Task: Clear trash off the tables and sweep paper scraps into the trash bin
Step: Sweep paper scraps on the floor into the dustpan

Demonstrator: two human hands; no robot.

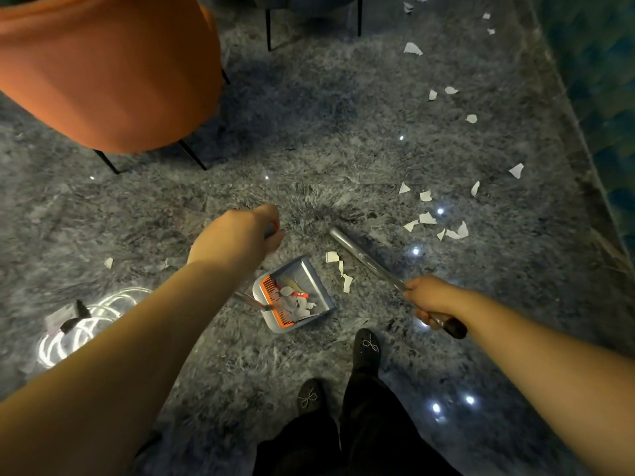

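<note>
A grey dustpan (311, 274) with an orange comb edge sits on the shaggy grey rug, holding paper scraps and some red and yellow trash. My left hand (237, 237) grips the top of the dustpan's upright handle. My right hand (429, 298) grips a silver broom handle (360, 255) with a dark grip end; the pole slants up-left and its brush end is not visible. Three white scraps (340, 269) lie just right of the dustpan. Several more scraps (436, 223) are scattered on the glossy floor to the right.
An orange chair (103, 70) on thin black legs stands at the upper left. A second chair's dark legs (269, 25) show at the top. A coiled white cable (79, 324) lies at the lower left. My black shoes (367, 345) stand below the dustpan. A teal wall (604, 97) borders the right.
</note>
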